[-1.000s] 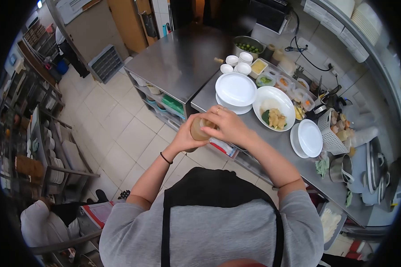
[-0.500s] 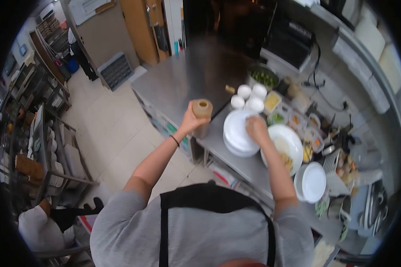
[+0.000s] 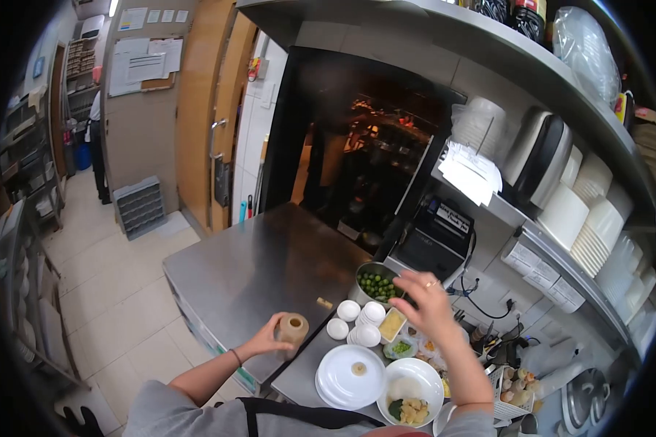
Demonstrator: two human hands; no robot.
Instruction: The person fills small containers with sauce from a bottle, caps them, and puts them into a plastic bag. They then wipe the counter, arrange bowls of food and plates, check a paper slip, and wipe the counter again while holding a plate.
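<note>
My left hand [image 3: 273, 337] is wrapped round a brownish squeeze bottle [image 3: 294, 331] with an uncovered round mouth, held upright beside the steel counter. My right hand [image 3: 424, 302] is raised with its fingers apart and holds nothing. In this view it overlaps the edge of a metal pot of small green limes [image 3: 377, 282]. A small beige round piece [image 3: 358, 368] rests on top of the stacked white plates [image 3: 332, 379]. Just right of the stack is a white bowl [image 3: 434, 386] with pale, yellowish and dark green food. Small white cups [image 3: 369, 334] stand in stacks behind the plates.
Beyond the cups, the steel counter [image 3: 248, 255] reaches to a dark pass-through opening [image 3: 357, 160]. A tub of yellow food [image 3: 392, 325] and a black printer [image 3: 434, 237] are at the right. Overhead, a shelf [image 3: 444, 14] spans the wall. A person [image 3: 96, 146] stands far left.
My right hand has left the white plates and moved toward the limes, its fingers spreading. A beige round piece now shows on the plates. The bottle stays in my left hand; the view has tilted up.
</note>
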